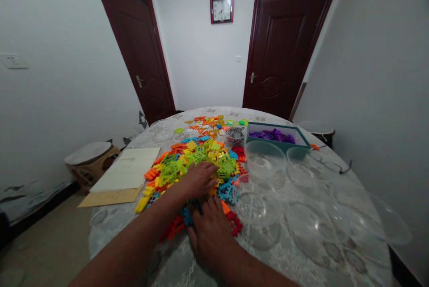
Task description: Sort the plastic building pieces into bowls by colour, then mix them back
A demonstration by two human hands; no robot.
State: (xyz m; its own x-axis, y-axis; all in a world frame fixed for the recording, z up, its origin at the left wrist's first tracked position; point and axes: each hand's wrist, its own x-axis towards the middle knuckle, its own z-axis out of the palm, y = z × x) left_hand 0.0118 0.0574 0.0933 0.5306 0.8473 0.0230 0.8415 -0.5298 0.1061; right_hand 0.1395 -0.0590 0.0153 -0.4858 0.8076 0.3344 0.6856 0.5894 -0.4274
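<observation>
A heap of colourful plastic interlocking pieces [187, 162] in green, yellow, orange, blue and red lies on the round table [301, 251]. My left hand [198, 179] rests palm down on the heap's near side, fingers stretched over green and yellow pieces. Just below it, my right hand [209, 233] lies flat on the table, fingers spread over blue and red pieces at the heap's near edge. Neither hand grips anything that I can see.
Several clear plastic bowls [258, 197] stand right of the heap. A teal box [276, 137] holds purple pieces, with a small dark bowl [235, 134] beside it. Papers [129, 168] lie at the left edge, glasses [330, 164] at the right. A stool [87, 157] stands by the wall.
</observation>
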